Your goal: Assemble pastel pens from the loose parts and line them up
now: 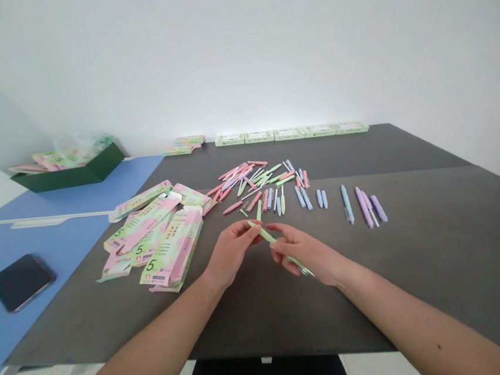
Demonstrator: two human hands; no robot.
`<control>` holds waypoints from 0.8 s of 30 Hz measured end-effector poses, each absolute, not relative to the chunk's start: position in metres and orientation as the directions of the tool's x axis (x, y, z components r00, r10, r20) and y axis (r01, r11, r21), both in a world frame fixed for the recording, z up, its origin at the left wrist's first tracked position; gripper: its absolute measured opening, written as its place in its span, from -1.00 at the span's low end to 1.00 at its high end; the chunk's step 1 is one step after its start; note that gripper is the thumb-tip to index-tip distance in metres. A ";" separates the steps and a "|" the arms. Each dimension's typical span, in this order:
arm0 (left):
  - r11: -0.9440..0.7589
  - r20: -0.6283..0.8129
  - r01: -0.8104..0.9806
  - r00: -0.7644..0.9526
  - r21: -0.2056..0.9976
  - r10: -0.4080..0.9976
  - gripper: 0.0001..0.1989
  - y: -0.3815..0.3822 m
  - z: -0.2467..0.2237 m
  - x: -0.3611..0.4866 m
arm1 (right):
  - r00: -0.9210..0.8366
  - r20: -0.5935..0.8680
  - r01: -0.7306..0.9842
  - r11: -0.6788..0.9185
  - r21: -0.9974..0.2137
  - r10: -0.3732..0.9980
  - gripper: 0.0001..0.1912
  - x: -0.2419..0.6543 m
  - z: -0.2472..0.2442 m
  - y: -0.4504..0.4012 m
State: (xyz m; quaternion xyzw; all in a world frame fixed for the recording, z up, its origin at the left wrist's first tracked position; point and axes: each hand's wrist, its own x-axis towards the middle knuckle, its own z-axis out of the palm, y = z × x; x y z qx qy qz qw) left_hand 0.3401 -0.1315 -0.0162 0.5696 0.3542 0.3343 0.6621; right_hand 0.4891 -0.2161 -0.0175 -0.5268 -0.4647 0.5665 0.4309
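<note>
A light green pen (264, 233) slants between my two hands above the dark table (438, 263), its clip end toward me on the right. My left hand (230, 249) pinches the far tip between thumb and fingers. Around the middle of the barrel, my right hand (310, 253) is closed. Just beyond my fingers lies a loose pile of pen parts (249, 179) in pink, green, blue and purple, with thin white refills among them. To the right are a blue pen (347, 204) and a purple pen barrel (363, 206), beside a shorter purple piece (379, 208).
Flattened pink and green boxes (171, 248) overlap on the left. A row of pen boxes (289, 133) stands along the back wall, with a small stack (184, 145) beside it. A phone (22, 281) and a dark green bin (76, 176) rest on the blue surface.
</note>
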 end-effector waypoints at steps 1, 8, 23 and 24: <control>0.113 -0.092 -0.011 0.501 0.994 0.860 -0.71 -0.131 -0.018 0.341 | 0.049 -0.147 0.122 -0.152 -0.981 0.988 -0.34 0.490 -0.021 -0.214; 0.129 -0.065 -0.082 0.536 0.988 0.841 -0.73 -0.130 -0.016 0.339 | -0.175 -0.204 0.021 -0.204 -0.979 0.963 -0.62 0.489 -0.012 -0.218; 0.110 -0.063 -0.065 0.501 0.992 0.863 -0.71 -0.128 -0.015 0.337 | -0.059 -0.204 0.152 -0.193 -0.969 0.977 -0.62 0.493 -0.015 -0.217; 0.104 -0.068 -0.049 0.478 0.993 0.876 -0.71 -0.128 -0.015 0.338 | 0.043 -0.141 0.244 -0.147 -0.958 0.989 -0.64 0.494 -0.017 -0.216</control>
